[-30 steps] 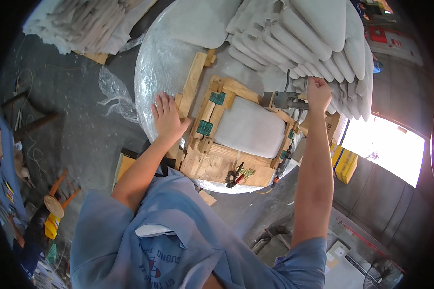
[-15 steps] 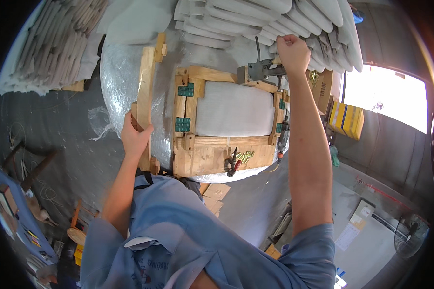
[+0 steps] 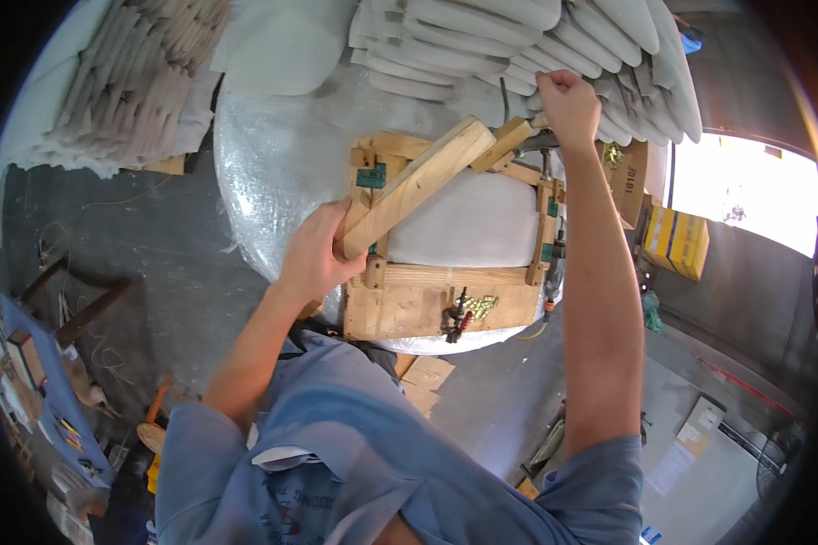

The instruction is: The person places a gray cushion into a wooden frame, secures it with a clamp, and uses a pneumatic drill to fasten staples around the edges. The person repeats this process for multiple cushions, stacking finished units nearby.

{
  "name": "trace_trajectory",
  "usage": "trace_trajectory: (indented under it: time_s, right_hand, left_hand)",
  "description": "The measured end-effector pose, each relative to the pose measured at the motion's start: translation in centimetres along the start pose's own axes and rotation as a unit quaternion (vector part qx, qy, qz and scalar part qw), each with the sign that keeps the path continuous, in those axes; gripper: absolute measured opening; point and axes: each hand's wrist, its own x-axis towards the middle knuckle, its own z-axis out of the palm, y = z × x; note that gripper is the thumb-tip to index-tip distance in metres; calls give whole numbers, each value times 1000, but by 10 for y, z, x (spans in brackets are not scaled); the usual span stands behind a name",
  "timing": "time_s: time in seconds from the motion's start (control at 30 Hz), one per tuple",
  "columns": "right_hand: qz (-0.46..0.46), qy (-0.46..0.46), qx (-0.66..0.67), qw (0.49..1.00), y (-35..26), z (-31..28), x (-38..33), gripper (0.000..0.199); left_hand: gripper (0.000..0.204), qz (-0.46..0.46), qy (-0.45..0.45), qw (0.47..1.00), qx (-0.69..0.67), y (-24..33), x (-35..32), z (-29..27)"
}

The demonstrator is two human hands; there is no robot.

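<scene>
My left hand [image 3: 323, 250] is closed round the near end of a wooden bar [image 3: 423, 186] with smaller blocks fixed to it. The bar slants up over the left part of a wooden frame jig [image 3: 409, 313], its far end over the metal toggle clamp [image 3: 545, 141], mostly covering it. My right hand [image 3: 570, 107] is curled shut beside the clamp, next to a pale stub; what its fingers hold, if anything, is hidden. Inside the jig lies a white rectangular panel [image 3: 468, 222]. Green plates [image 3: 371, 176] sit on the jig's sides.
Brass-coloured fittings [image 3: 483, 306] and a red-handled clamp [image 3: 459, 318] rest on the jig's near board. The round table [image 3: 245, 182] is wrapped in plastic film. White padded panels [image 3: 473, 41] are stacked beyond, with another stack [image 3: 132, 82] at far left. A yellow box [image 3: 675, 242] stands right.
My left hand has swung the wooden bar from upright beside the jig to slanting across it, far end moving right. My right hand stays curled by the clamp. The whole view shifted slightly.
</scene>
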Motion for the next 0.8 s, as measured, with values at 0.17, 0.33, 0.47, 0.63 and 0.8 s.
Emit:
trace_trajectory:
  time_s: [0.17, 0.33, 0.47, 0.63, 0.8]
  right_hand:
    - [-12, -12, 27, 999, 10, 3, 7, 37]
    - [-7, -26, 13, 1000, 11, 1, 5, 38]
    - [-29, -23, -26, 999, 14, 3, 10, 39]
    - [-57, 17, -105, 993, 33, 8, 20, 43]
    - [-24, -43, -72, 996, 31, 9, 28, 45]
  left_hand:
    - [67, -5, -74, 995, 67, 14, 31, 20]
    - [70, -31, -58, 995, 71, 8, 31, 46]
    - [73, -12, 16, 999, 50, 6, 23, 55]
    - [74, 9, 112, 994, 14, 4, 31, 40]
    - [76, -24, 193, 973, -126, 5, 50, 17]
